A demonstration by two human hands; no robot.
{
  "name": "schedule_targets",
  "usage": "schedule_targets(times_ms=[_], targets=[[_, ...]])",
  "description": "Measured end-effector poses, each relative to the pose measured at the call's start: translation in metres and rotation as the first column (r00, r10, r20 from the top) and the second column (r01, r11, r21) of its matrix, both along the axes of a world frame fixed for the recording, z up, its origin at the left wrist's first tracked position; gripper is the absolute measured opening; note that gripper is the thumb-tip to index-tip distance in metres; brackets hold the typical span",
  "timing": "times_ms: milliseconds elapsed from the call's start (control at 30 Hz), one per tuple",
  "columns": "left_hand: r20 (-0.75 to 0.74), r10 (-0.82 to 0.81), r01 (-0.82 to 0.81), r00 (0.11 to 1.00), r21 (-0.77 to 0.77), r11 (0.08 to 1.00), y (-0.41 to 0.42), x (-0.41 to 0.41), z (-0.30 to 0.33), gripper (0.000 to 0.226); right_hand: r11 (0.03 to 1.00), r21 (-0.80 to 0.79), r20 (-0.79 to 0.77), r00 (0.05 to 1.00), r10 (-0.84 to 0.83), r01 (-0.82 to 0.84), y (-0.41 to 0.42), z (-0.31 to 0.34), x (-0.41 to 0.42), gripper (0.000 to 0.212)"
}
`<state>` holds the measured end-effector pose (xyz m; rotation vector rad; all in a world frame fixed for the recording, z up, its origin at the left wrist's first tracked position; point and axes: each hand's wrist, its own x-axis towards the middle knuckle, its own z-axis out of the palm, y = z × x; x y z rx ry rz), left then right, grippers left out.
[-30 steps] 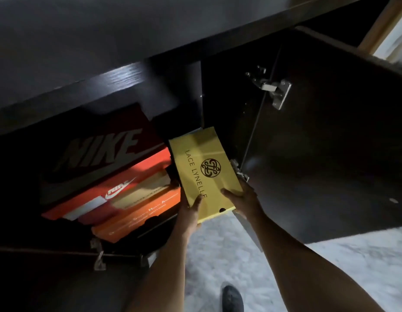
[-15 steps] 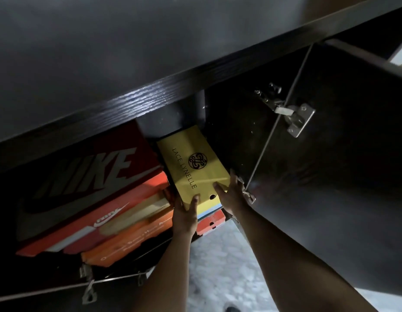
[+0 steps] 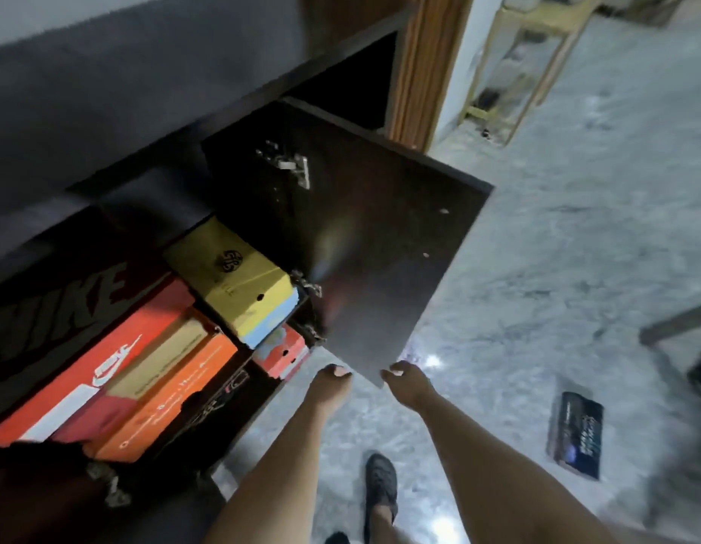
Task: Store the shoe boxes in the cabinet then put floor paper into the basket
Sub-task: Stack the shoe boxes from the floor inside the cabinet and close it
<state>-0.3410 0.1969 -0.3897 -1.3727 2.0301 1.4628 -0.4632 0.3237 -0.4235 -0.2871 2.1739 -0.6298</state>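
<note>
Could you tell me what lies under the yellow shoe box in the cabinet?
The yellow shoe box rests on a light blue box, with a red-orange box below that. Only their front ends show; the rest is covered.

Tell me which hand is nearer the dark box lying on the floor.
Right. The right hand is at the lower corner of the open dark wooden cabinet door, to the left of the dark rectangular box on the marble floor. The left hand is further left still.
</note>
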Motion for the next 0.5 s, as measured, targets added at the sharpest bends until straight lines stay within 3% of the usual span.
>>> schedule_targets(times_ms=[200, 333, 500], targets=[[0.017, -0.421, 0.417, 0.907, 0.094, 0.904, 0.116, -0.053, 0.021, 0.018, 0.980, 0.056, -0.034, 0.981, -0.191, 0.192, 0.143, 0.038, -0.034, 0.059], [0.001, -0.561, 0.559, 0.828, 0.081, 0.825, 0.176, -0.106, 0.027, 0.032, 0.919, 0.030, -0.080, 0.918, -0.389, 0.393, 0.236, 0.048, -0.064, 0.056], [-0.008, -0.677, 0.676, 0.736, 0.042, 0.735, 0.258, -0.181, 0.006, 0.031, 0.793, 0.055, -0.073, 0.795, -0.602, 0.606, 0.353, 0.025, -0.105, 0.058]])
